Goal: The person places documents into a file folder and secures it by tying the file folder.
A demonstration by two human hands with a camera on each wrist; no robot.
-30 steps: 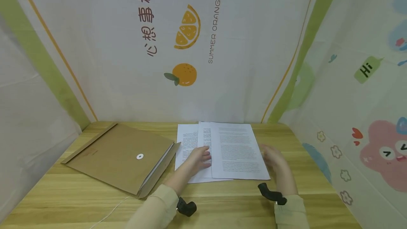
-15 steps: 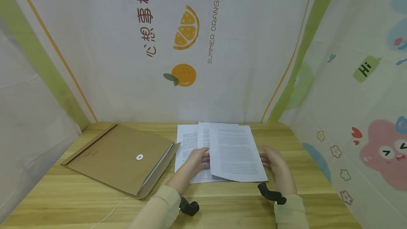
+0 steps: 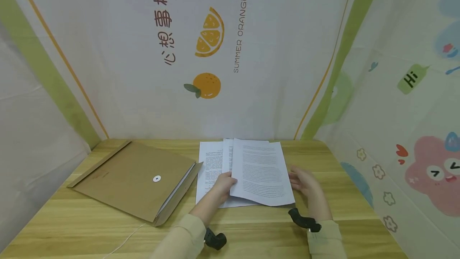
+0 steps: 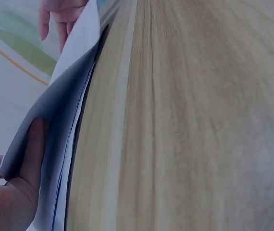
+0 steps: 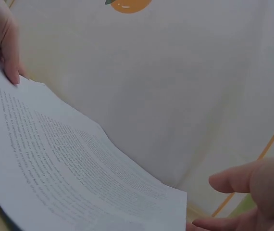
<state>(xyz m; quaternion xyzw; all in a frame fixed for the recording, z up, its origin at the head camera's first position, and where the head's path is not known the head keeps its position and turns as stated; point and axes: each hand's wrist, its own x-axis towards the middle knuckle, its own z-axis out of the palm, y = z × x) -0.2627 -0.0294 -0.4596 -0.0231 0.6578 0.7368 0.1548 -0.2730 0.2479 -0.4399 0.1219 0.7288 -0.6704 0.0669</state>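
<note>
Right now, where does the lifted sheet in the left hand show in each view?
Head: the lifted sheet is below centre, slightly right.
Left wrist: the lifted sheet slants down the left side.
Right wrist: the lifted sheet spreads across the lower left.
Shared landmark: the left hand, at its edge.

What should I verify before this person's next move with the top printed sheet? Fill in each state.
1. Left hand holds the top printed sheet: ok, it pinches the left edge.
2. Right hand secures the opposite edge: not ok, its thumb is off the paper.
3. Top printed sheet lines up with the printed pages underneath: not ok, they stick out to the left.
4. Just one sheet is in the left hand: cannot tell.
5. Kraft envelope has its flap open: ok, white paper edges show at the mouth.
6. White string is clear of the pages: ok.
</note>
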